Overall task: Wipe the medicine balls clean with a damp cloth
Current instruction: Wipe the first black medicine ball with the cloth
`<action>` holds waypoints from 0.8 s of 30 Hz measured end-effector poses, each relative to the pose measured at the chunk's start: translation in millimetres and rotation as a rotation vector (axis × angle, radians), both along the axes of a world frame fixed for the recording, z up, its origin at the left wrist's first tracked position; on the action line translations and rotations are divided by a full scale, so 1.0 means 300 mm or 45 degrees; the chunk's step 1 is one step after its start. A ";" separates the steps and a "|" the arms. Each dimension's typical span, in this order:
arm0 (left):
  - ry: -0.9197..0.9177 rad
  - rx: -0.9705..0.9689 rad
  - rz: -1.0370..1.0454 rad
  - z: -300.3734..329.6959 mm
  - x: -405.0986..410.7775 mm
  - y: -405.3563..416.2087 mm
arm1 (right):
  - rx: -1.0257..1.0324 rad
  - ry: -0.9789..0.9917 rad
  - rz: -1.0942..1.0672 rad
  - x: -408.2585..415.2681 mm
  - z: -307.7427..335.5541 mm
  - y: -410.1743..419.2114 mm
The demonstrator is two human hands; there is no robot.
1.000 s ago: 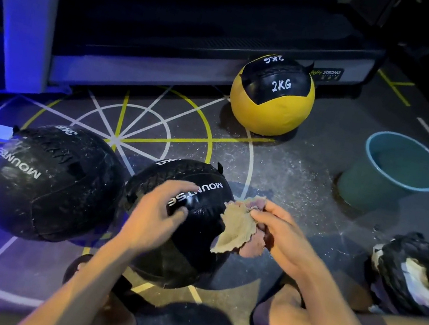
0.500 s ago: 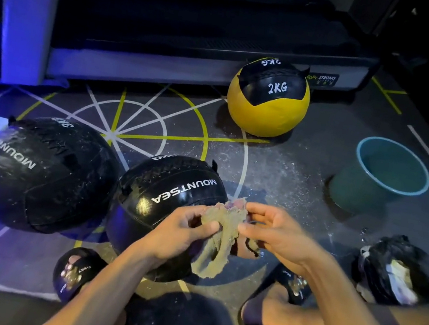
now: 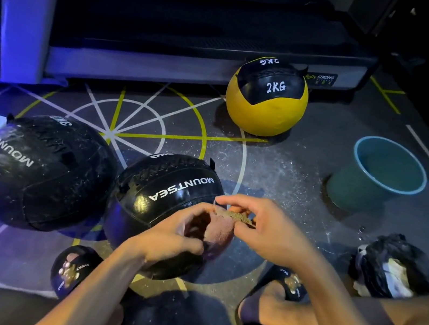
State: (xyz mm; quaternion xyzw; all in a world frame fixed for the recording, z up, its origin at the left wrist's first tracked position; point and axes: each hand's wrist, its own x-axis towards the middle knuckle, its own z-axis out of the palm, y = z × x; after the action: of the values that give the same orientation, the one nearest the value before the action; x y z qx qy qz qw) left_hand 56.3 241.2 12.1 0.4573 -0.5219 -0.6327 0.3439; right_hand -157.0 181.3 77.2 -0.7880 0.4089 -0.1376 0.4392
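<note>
Both the left hand (image 3: pixel 182 230) and right hand (image 3: pixel 262 227) pinch the crumpled brownish damp cloth (image 3: pixel 221 227) against the nearer black leather medicine ball (image 3: pixel 163 205), seemingly refolding it, with both speckled balls apparently unwiped.

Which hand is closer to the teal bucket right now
Right. The right hand pinches the cloth, below and left of the teal bucket; the left hand grips the cloth farther left.
</note>
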 end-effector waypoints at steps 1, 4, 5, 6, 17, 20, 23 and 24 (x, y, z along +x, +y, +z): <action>0.026 -0.003 -0.050 0.018 0.003 -0.002 | 0.027 -0.002 -0.001 0.002 0.009 -0.007; 0.024 -0.027 -0.084 0.038 -0.013 -0.011 | 0.148 -0.076 0.036 -0.002 0.036 -0.022; 0.017 -0.019 -0.073 0.047 -0.029 -0.012 | 0.160 -0.089 0.037 -0.001 0.048 -0.027; 0.028 -0.014 -0.049 0.043 -0.041 -0.014 | 0.169 -0.109 0.021 -0.001 0.051 -0.036; 0.180 0.288 0.477 0.001 -0.003 -0.026 | 1.193 -0.729 -0.541 0.077 -0.235 0.108; 0.142 0.259 0.449 0.000 0.015 -0.012 | 1.207 -0.837 -0.647 0.083 -0.257 0.100; -0.107 0.127 0.402 -0.001 0.041 -0.009 | 1.093 -0.772 -0.669 0.089 -0.277 0.111; -0.281 0.044 0.377 -0.014 0.051 -0.010 | 1.001 -0.760 -0.698 0.091 -0.285 0.119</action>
State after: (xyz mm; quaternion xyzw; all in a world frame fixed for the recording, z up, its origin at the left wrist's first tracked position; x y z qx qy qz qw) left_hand 71.5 238.2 7.9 0.6015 -0.4726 -0.5301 0.3659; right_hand -129.6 217.1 -8.4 -0.3571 0.4773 -0.3007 0.7445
